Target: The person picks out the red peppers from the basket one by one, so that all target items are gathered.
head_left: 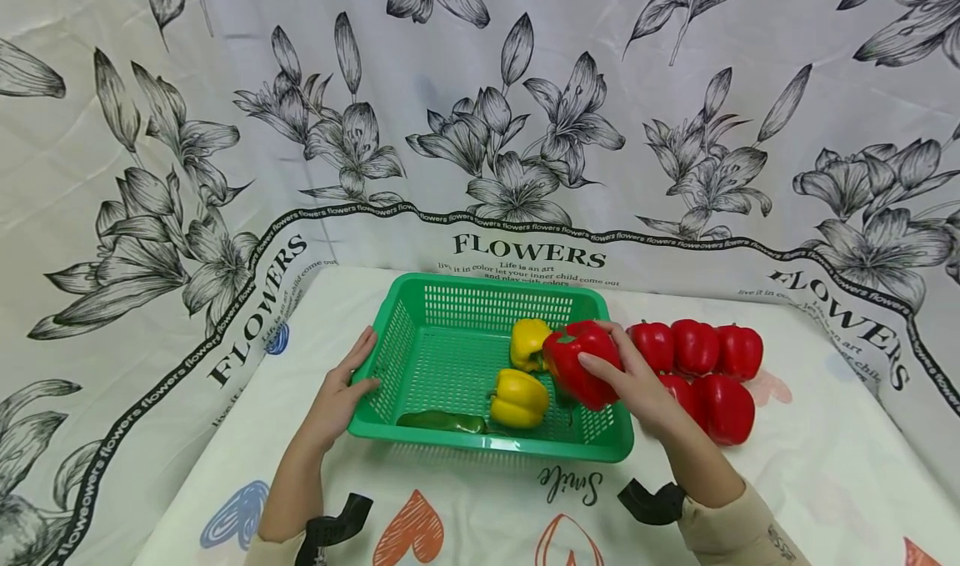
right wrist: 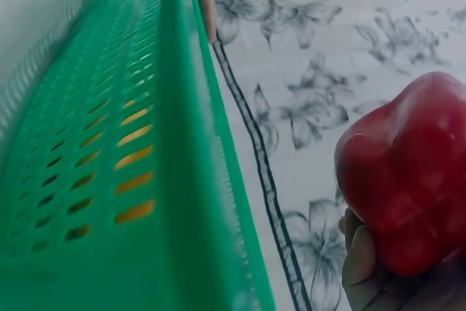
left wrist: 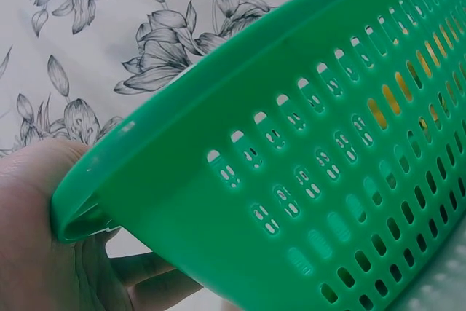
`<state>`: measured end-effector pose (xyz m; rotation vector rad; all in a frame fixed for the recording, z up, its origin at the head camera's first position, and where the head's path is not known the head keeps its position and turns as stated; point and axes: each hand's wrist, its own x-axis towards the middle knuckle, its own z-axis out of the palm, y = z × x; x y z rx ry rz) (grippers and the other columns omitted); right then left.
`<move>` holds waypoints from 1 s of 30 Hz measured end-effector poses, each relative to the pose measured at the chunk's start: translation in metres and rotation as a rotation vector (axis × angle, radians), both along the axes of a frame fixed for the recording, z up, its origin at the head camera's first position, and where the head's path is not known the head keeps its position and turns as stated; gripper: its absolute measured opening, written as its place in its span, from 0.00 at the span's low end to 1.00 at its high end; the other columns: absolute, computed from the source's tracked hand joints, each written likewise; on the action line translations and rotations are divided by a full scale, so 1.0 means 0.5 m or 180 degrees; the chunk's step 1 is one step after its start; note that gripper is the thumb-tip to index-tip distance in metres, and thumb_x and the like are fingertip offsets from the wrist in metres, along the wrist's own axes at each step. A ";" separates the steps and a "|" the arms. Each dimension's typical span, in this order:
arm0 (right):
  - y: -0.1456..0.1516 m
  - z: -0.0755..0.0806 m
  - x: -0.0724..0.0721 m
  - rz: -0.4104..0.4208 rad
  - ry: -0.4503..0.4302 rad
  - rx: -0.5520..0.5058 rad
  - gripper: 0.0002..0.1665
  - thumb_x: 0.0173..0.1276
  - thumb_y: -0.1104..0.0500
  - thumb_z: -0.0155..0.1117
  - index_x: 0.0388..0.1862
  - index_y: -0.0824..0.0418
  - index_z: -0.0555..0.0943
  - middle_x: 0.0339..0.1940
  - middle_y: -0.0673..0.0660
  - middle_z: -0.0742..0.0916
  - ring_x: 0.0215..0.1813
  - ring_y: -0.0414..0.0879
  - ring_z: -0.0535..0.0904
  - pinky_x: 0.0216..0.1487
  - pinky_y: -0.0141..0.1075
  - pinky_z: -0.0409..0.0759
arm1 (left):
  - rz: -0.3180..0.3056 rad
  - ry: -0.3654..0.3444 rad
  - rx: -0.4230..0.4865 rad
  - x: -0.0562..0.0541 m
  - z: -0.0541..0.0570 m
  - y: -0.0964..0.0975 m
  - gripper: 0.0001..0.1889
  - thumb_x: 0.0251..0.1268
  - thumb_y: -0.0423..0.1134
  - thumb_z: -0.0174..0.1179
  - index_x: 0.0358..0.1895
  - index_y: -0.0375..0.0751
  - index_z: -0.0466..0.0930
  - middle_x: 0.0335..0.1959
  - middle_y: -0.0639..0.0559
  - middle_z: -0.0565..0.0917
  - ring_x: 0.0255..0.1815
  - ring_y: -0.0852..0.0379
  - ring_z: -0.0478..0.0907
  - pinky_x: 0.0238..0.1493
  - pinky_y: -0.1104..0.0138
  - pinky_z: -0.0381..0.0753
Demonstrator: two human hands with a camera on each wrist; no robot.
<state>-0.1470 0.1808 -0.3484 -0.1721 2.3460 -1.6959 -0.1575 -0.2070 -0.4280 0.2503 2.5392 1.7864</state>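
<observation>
A red bell pepper [head_left: 581,366] is in my right hand [head_left: 637,383], over the right end of a green plastic basket [head_left: 450,445]. Thumb and fingers close around this pepper, and the right wrist view shows its lobed underside beside the basket wall [right wrist: 182,180]. My left hand [head_left: 341,387] grips the basket's left rim; in the left wrist view, fingers reach underneath the rim [left wrist: 138,129]. Inside the basket lie one yellow bell pepper [head_left: 519,399] near the front, another yellow bell pepper [head_left: 528,343] behind it, and a long green pepper [head_left: 442,420] along the front wall.
Several red bell peppers [head_left: 696,347] sit grouped on the white printed cloth [head_left: 465,508], right of the basket. Behind everything hangs a flower-patterned curtain [head_left: 420,116]. Something dark green [head_left: 564,401] shows partly beneath the held pepper.
</observation>
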 end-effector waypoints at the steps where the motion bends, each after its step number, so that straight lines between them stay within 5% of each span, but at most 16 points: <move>1: 0.005 -0.004 0.004 -0.0027 0.0032 -0.0011 0.40 0.62 0.55 0.61 0.69 0.55 0.54 0.65 0.65 0.67 0.63 0.61 0.65 0.47 0.45 0.82 | -0.0002 0.0006 -0.0002 0.000 -0.001 0.000 0.34 0.65 0.28 0.48 0.73 0.47 0.50 0.76 0.58 0.44 0.77 0.48 0.34 0.71 0.42 0.41; 8: 0.031 -0.035 0.030 -0.0084 0.0289 -0.0098 0.42 0.61 0.58 0.62 0.71 0.58 0.55 0.64 0.65 0.69 0.61 0.59 0.66 0.45 0.40 0.82 | -0.0001 0.0035 -0.0045 -0.002 -0.003 -0.003 0.34 0.65 0.28 0.48 0.74 0.46 0.49 0.77 0.56 0.44 0.77 0.47 0.34 0.71 0.42 0.42; 15: 0.071 -0.065 0.057 -0.0011 0.0686 -0.0351 0.39 0.62 0.63 0.58 0.72 0.57 0.58 0.55 0.39 0.74 0.54 0.36 0.72 0.42 0.34 0.82 | 0.0012 0.0011 -0.0040 -0.003 -0.006 -0.001 0.34 0.65 0.28 0.48 0.74 0.47 0.49 0.76 0.58 0.44 0.77 0.49 0.35 0.71 0.42 0.41; 19: 0.103 -0.080 0.071 0.0003 0.0927 -0.0615 0.38 0.64 0.67 0.54 0.73 0.56 0.57 0.56 0.39 0.75 0.54 0.34 0.73 0.41 0.33 0.82 | 0.0017 0.0017 -0.0055 -0.002 -0.007 -0.003 0.34 0.65 0.28 0.48 0.73 0.47 0.49 0.76 0.59 0.44 0.77 0.49 0.35 0.71 0.42 0.41; 30: 0.185 -0.128 0.105 -0.0870 0.0889 -0.0414 0.27 0.65 0.66 0.51 0.60 0.45 0.66 0.52 0.40 0.74 0.50 0.32 0.72 0.38 0.27 0.81 | 0.0020 -0.0011 -0.0028 -0.003 -0.005 0.001 0.34 0.65 0.28 0.47 0.73 0.47 0.50 0.76 0.58 0.44 0.77 0.48 0.35 0.71 0.42 0.41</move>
